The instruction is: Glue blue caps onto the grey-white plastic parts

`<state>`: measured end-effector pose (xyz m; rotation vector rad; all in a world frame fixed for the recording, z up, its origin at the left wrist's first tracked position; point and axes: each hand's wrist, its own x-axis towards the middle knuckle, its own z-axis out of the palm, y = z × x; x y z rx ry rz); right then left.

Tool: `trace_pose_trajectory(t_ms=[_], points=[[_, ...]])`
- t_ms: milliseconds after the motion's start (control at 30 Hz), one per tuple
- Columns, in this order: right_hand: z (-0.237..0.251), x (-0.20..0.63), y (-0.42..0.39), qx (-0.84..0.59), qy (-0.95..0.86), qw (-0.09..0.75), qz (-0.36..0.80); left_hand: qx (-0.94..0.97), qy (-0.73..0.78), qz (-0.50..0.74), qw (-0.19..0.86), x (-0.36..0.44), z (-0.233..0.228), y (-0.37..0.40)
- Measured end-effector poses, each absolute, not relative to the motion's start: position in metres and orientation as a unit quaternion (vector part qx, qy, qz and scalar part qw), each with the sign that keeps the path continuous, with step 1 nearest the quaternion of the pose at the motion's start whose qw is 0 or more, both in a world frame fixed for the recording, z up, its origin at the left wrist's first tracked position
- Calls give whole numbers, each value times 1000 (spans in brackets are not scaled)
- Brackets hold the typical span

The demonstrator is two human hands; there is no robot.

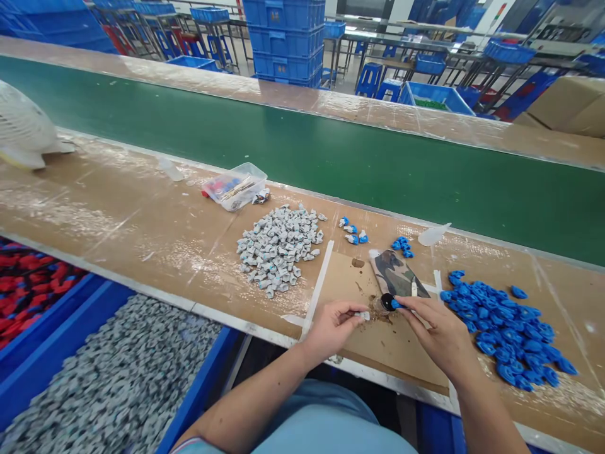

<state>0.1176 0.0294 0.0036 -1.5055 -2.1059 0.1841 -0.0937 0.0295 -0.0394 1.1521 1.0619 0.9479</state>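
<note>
Head view, lower centre of the frame: the left hand [331, 328] pinches a small grey part [364, 314], its grip clamped on it. Just right, the right hand [437, 334] pinches a blue part [396, 304] over the surface [142, 221], beside the blue pile [505, 328].

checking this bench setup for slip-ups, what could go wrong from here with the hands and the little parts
The right hand dips a blue part at a small pot beside a phone; paste might smear onto it. The left hand pinches a tiny grey part near the table edge; it could drop into the bins below.
</note>
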Motion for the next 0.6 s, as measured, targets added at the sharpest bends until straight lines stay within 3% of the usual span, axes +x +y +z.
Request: trace_pose_trajectory(t_ms=[167,300,433,600], points=[[4,116,26,-627,-700,321,116,489,457,420,613,-88,-41,28],[0,116,29,-690,-578,360,245,447,447,428,646,-81,-46,28],[5,113,31,-669,-500,398,379,418,445,436,661,-75,-43,29],[13,101,22,-645,-492,396,431,405,424,435,684,-71,-34,28]])
